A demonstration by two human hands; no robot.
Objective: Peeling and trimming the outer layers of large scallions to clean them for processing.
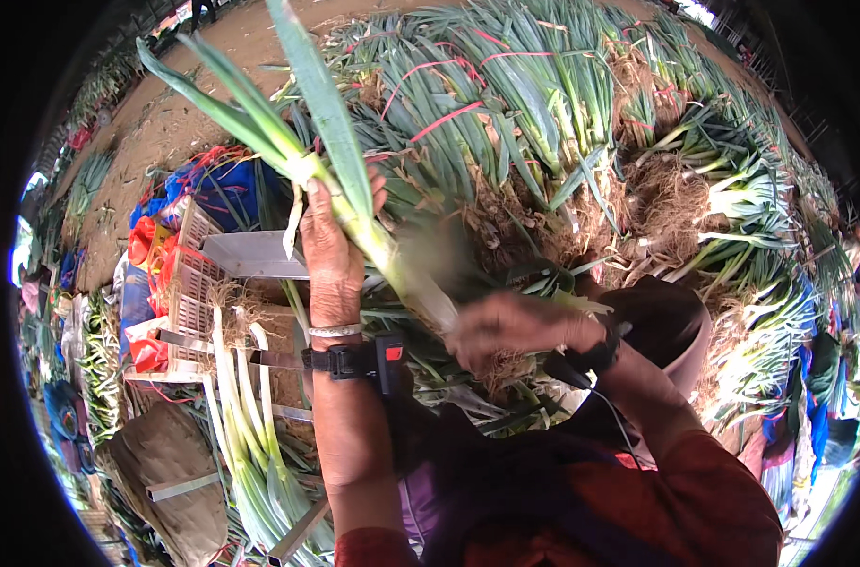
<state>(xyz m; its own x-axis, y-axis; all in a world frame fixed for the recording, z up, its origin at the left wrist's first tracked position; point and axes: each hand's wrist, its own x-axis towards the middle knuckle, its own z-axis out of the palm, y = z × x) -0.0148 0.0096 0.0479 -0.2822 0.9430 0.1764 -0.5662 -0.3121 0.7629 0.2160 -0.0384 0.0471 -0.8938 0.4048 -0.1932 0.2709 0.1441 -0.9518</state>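
Note:
My left hand (332, 248) grips a long leek (354, 203) around its stalk, with the green leaves fanning up and to the left. My right hand (507, 328) is blurred and closed on the lower white end of the same leek, near its roots. Both wrists carry black bands, and the left also has a silver bangle. A heap of bundled leeks (543, 123) tied with red string lies just beyond my hands.
Several cleaned white leeks (246, 416) lie on a metal frame at lower left. A pale plastic crate (189, 293) with red and blue bags stands to the left. Bare dirt ground (165, 123) stretches at upper left. More leek piles run along the right.

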